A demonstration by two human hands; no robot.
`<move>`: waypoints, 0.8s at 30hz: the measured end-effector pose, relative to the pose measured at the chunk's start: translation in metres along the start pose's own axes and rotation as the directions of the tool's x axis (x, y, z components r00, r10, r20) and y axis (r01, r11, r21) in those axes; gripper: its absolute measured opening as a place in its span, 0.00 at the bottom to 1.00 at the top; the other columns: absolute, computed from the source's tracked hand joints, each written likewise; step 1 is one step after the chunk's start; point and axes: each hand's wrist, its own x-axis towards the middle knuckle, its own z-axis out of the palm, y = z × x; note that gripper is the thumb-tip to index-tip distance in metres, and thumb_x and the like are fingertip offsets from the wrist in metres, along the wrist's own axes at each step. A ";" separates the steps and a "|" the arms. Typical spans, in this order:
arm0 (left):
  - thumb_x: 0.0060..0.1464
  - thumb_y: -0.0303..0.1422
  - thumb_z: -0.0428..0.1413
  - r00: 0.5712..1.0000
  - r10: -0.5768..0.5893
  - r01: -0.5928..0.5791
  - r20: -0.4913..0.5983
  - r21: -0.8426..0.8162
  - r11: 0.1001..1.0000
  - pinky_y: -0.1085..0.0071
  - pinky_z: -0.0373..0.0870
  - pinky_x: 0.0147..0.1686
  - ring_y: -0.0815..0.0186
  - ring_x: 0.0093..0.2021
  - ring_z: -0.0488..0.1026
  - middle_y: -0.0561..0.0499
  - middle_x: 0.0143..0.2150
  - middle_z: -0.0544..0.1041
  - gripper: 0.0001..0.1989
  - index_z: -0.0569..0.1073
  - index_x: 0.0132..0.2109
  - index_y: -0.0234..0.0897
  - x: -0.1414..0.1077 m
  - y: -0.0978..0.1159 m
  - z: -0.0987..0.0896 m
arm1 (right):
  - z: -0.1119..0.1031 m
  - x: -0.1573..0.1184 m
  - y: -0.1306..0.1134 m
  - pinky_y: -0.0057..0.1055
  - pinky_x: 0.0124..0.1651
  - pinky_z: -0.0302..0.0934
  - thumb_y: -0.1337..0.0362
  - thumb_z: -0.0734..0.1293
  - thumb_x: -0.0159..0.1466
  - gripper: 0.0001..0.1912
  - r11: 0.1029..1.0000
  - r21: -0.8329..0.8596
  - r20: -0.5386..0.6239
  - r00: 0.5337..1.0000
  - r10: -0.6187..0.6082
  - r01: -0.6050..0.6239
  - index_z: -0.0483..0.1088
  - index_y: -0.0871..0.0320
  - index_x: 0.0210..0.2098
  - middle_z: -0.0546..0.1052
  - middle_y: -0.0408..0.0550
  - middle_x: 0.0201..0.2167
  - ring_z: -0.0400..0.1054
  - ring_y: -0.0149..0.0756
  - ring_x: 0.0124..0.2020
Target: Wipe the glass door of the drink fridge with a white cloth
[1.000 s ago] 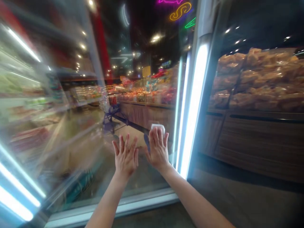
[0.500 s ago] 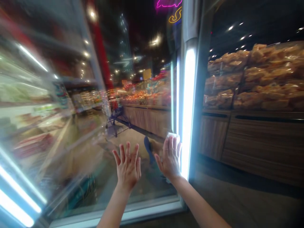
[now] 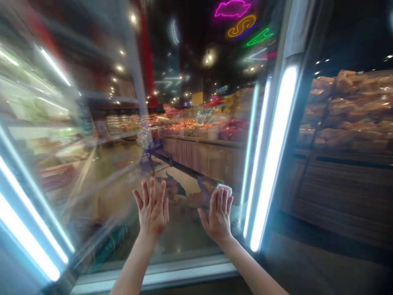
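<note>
A large upright glass pane fills the middle of the view, with lit tubes near both sides. My right hand presses a folded white cloth or tissue against the glass, its fingers close together over it. Only the upper edge of the white piece shows past the fingertips. To the left, my left hand is spread with its fingers apart, seemingly flat on the same pane, and holds nothing. Whether its palm fully touches the glass I cannot tell.
A bright light tube runs along the right frame, and another tube glows at lower left. Bagged goods are stacked at right. Beyond or reflected in the glass are a shopping cart, blurred shelves and neon signs.
The view has swung, so the right tube and frame sit further right. My right hand with the white piece is now left of the tube, away from it. My left hand has shifted left, still spread.
</note>
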 end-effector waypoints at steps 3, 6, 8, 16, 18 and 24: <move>0.64 0.29 0.55 1.000 -0.023 0.023 -0.018 0.011 1.000 0.45 0.25 0.76 0.54 0.80 0.27 0.50 0.80 0.35 0.42 0.43 0.77 0.45 -0.005 -0.020 -0.007 | 0.007 0.027 -0.028 0.72 0.73 0.41 0.54 0.60 0.72 0.48 0.999 0.016 -0.013 0.999 -0.034 0.034 0.26 0.69 0.77 0.29 0.61 0.78 0.22 0.58 0.79; 0.65 0.30 0.54 0.998 -0.052 0.052 -0.023 0.016 0.999 0.44 0.24 0.76 0.55 0.80 0.26 0.50 0.80 0.34 0.41 0.42 0.77 0.45 -0.010 -0.032 -0.012 | 0.010 0.057 -0.059 0.71 0.74 0.38 0.52 0.59 0.73 0.48 0.998 0.023 -0.028 0.998 -0.057 0.058 0.27 0.69 0.77 0.29 0.61 0.78 0.23 0.59 0.79; 0.65 0.30 0.54 0.997 -0.070 0.070 -0.024 0.016 0.997 0.46 0.23 0.76 0.56 0.80 0.25 0.50 0.80 0.33 0.41 0.43 0.77 0.44 -0.013 -0.039 -0.016 | 0.013 0.054 -0.078 0.66 0.76 0.35 0.52 0.58 0.73 0.47 0.990 0.013 -0.020 0.990 -0.142 0.142 0.28 0.71 0.76 0.29 0.61 0.78 0.22 0.56 0.79; 0.66 0.30 0.54 0.997 -0.079 0.080 -0.025 0.040 0.996 0.49 0.20 0.76 0.57 0.79 0.24 0.49 0.80 0.31 0.41 0.42 0.77 0.44 -0.024 -0.076 -0.025 | 0.023 0.072 -0.133 0.57 0.79 0.32 0.45 0.56 0.73 0.48 0.950 0.022 0.018 0.950 -0.311 0.310 0.30 0.70 0.77 0.36 0.57 0.79 0.23 0.49 0.80; 0.66 0.30 0.54 0.995 -0.094 0.095 -0.033 0.041 0.995 0.49 0.20 0.76 0.58 0.79 0.24 0.49 0.80 0.31 0.41 0.41 0.77 0.44 -0.025 -0.082 -0.027 | 0.026 0.079 -0.142 0.60 0.78 0.32 0.45 0.58 0.73 0.50 0.948 0.040 0.011 0.949 -0.316 0.315 0.30 0.71 0.76 0.36 0.60 0.78 0.21 0.51 0.79; 0.66 0.31 0.54 0.995 -0.098 0.100 -0.035 0.061 0.993 0.51 0.19 0.76 0.59 0.79 0.24 0.50 0.80 0.31 0.41 0.41 0.78 0.46 -0.033 -0.105 -0.047 | 0.025 0.077 -0.148 0.46 0.80 0.36 0.43 0.61 0.71 0.51 0.776 0.127 0.071 0.774 -0.629 0.618 0.33 0.68 0.77 0.38 0.52 0.79 0.24 0.42 0.80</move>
